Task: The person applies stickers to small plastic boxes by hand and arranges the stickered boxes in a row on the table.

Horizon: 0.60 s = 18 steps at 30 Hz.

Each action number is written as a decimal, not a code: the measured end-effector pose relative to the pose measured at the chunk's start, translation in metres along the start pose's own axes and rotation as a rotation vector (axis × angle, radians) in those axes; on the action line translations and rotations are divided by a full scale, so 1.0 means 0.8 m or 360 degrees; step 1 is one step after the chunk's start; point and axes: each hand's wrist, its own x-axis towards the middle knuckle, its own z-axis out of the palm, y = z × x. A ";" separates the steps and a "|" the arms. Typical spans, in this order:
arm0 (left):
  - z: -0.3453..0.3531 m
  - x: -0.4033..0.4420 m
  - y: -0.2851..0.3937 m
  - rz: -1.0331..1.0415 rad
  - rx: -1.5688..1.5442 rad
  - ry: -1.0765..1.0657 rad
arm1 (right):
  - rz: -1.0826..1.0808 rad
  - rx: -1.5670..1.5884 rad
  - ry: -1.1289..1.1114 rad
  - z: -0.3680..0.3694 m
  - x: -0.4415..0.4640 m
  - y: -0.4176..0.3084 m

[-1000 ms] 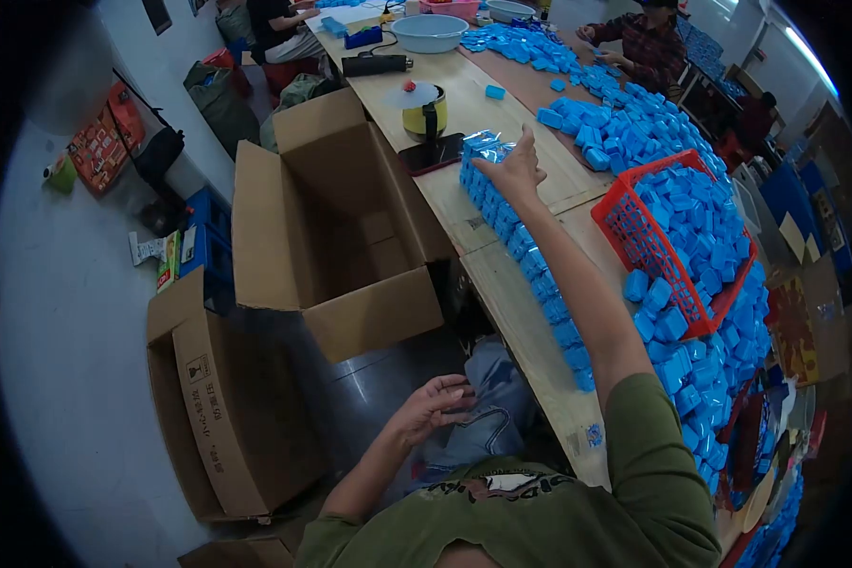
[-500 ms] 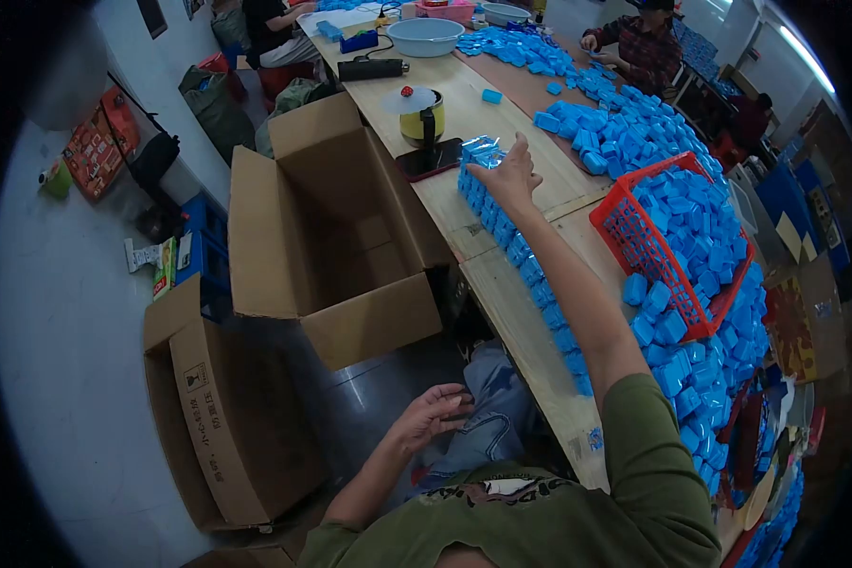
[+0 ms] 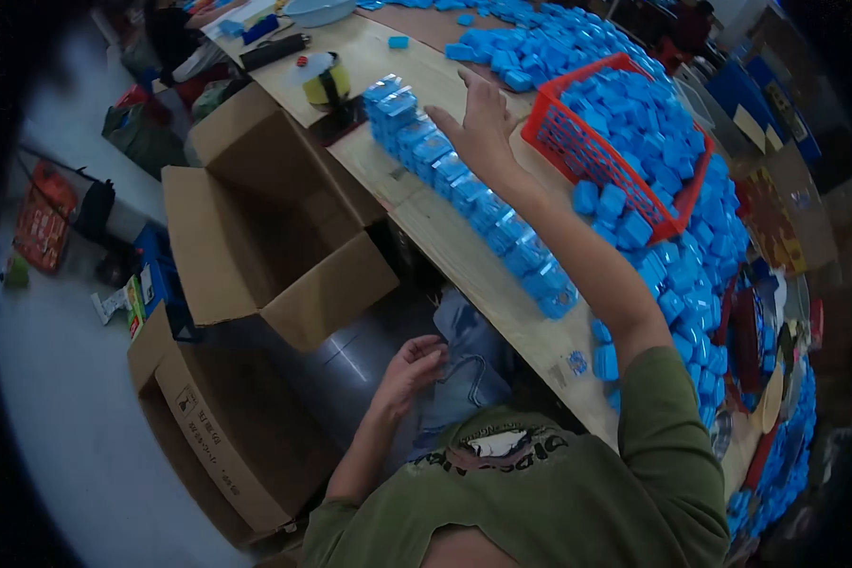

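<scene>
My right hand (image 3: 478, 121) is over the table, thumb and fingers apart, holding nothing visible. It is just right of the far part of a long row of blue plastic-looking packs (image 3: 454, 180) with shiny clear wrapping. Whether the fingers touch the packs I cannot tell. My left hand (image 3: 415, 374) hangs low by my jeans, off the table edge. Its fingers are loosely curled, with nothing seen in them. To the right, a red basket (image 3: 563, 142) is heaped with blue pieces (image 3: 634, 123); more loose blue pieces (image 3: 677, 284) lie around it.
An open cardboard box (image 3: 199, 246) stands left of the table (image 3: 540, 350), with another carton (image 3: 199, 435) on the floor in front. A yellow kettle-like pot (image 3: 325, 83), a black cylindrical tool (image 3: 275, 51) and a pale blue basin (image 3: 318, 9) are at the far end.
The view has turned, so the table appears shifted left and up. My right hand has drawn back a little from the row's far end. My left hand's fingers are more curled.
</scene>
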 end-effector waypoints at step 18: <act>0.202 0.039 -0.090 0.1503 0.2489 0.0285 | 0.0259 -0.0197 -0.0114 -0.351 -0.250 0.039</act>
